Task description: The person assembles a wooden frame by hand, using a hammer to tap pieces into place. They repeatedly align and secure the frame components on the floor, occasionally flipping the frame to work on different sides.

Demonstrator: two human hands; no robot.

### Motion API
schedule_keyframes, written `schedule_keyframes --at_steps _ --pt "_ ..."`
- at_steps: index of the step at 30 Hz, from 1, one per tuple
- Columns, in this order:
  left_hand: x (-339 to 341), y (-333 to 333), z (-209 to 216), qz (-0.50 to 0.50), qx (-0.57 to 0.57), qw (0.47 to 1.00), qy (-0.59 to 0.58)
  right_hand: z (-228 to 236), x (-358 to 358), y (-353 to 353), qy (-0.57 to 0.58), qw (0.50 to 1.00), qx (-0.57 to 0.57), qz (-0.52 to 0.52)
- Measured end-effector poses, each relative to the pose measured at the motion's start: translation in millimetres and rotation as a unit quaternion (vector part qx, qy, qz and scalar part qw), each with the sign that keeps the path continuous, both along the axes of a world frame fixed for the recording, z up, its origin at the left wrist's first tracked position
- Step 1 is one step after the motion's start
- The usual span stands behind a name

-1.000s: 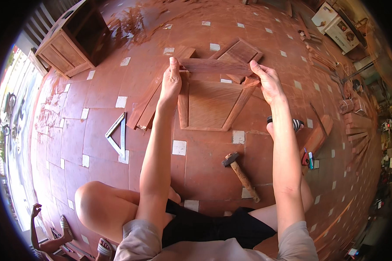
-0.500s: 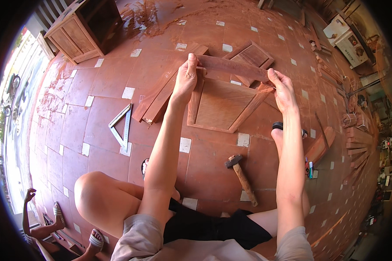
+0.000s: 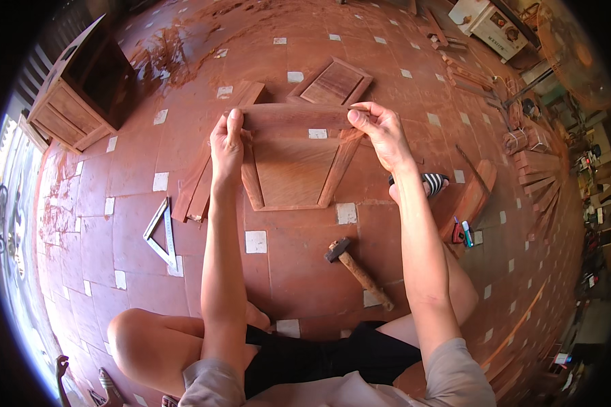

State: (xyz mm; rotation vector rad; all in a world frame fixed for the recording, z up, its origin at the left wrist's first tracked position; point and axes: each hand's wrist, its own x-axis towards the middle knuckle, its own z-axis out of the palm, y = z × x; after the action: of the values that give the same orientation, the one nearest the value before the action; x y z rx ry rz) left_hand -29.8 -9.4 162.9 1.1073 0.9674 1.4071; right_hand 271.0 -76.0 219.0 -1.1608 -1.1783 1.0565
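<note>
A reddish-brown wooden rail (image 3: 295,117) runs crosswise between my hands. My left hand (image 3: 227,146) is closed on its left end, thumb uppermost, and my right hand (image 3: 381,138) pinches the right end. Below the rail is a three-sided wooden frame with a panel (image 3: 293,169) in it; floor shows through a narrow gap between panel and rail. My fingers hide whether the rail touches the frame's side pieces. On the floor nearer my body lies a hammer (image 3: 360,273) with a dark head and wooden handle.
A framed panel (image 3: 332,80) and long boards (image 3: 198,183) lie on the tiled floor. Left is a metal square (image 3: 161,234); pens (image 3: 466,233) lie right, by a plank (image 3: 478,193). A wooden cabinet (image 3: 81,95) stands far left. Another person's foot (image 3: 110,388) shows lower left.
The rail, which sloped down to the right, is now nearly level. Both hands still hold its ends. The whole view has shifted, so the floor things appear further left.
</note>
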Motion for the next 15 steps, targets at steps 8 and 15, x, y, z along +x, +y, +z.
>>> schedule_keyframes --at_steps 8,15 --pt "-16.8 -48.1 -11.3 0.040 0.115 0.992 0.038 -18.1 -19.5 -66.9 0.061 0.996 0.069 0.009" --pt "-31.5 -80.9 -26.5 -0.048 0.204 0.974 -0.088 -27.3 -39.7 -129.9 0.000 0.991 0.133 -0.020"
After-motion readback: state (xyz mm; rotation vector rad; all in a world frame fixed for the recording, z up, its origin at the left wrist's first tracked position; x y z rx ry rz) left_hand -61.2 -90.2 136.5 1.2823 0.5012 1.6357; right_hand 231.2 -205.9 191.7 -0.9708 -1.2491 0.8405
